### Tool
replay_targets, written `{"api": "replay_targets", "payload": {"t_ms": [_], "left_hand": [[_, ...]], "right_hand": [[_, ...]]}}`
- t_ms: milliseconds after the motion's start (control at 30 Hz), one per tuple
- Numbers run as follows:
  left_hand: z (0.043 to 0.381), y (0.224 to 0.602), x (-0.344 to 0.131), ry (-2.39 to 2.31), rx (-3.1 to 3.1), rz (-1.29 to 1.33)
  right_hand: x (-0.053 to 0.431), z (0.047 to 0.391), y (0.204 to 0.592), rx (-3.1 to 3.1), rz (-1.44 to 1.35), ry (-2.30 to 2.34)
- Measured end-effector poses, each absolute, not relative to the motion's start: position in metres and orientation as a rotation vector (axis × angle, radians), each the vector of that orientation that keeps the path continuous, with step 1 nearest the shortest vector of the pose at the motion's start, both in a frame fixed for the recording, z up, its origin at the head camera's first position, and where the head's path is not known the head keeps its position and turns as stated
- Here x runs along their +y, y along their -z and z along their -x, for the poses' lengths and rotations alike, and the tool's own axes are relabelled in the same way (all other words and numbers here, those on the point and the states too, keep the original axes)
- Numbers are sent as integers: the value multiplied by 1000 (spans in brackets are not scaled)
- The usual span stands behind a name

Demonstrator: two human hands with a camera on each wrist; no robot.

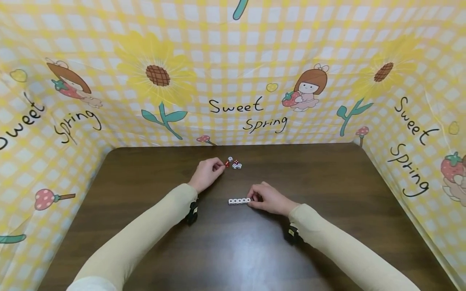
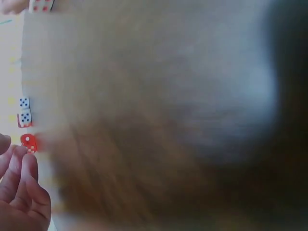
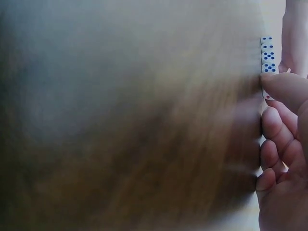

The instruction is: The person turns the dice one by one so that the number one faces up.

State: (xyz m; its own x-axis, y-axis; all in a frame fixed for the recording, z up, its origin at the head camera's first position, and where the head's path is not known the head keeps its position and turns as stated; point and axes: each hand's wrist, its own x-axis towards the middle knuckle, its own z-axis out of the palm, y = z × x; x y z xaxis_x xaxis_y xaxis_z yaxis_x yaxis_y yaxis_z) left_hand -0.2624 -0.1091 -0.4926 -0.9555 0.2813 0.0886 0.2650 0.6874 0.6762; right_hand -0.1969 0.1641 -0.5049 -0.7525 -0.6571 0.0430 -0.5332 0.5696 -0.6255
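My left hand [image 1: 208,173] reaches to the far part of the table, its fingertips at a small red die [image 1: 227,164]. In the left wrist view the same red die [image 2: 28,141] shows at the tips of the curled fingers, a single white pip on one face. Close by sits a small cluster of white dice [image 1: 237,166] with another red die [image 1: 236,161] among them. Nearer to me, a straight row of several white dice [image 1: 238,201] lies on the table. My right hand [image 1: 269,198] pinches the die at the row's right end between thumb and fingers.
A single white die [image 1: 230,159] sits just behind the cluster. The dark brown wooden table [image 1: 233,250] is enclosed by a yellow checked cloth [image 1: 233,72] with printed flowers and figures. Both forearms wear light sleeves with black wrist cameras.
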Motion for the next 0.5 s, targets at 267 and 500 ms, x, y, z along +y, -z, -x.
{"api": "replay_targets", "payload": {"t_ms": [267, 500], "left_hand": [[282, 497, -99, -1092, 2967, -328], [286, 497, -94, -1038, 2949, -297]], "right_hand": [[164, 196, 505, 2608, 1007, 948], [165, 198, 505, 2610, 1019, 951]]}}
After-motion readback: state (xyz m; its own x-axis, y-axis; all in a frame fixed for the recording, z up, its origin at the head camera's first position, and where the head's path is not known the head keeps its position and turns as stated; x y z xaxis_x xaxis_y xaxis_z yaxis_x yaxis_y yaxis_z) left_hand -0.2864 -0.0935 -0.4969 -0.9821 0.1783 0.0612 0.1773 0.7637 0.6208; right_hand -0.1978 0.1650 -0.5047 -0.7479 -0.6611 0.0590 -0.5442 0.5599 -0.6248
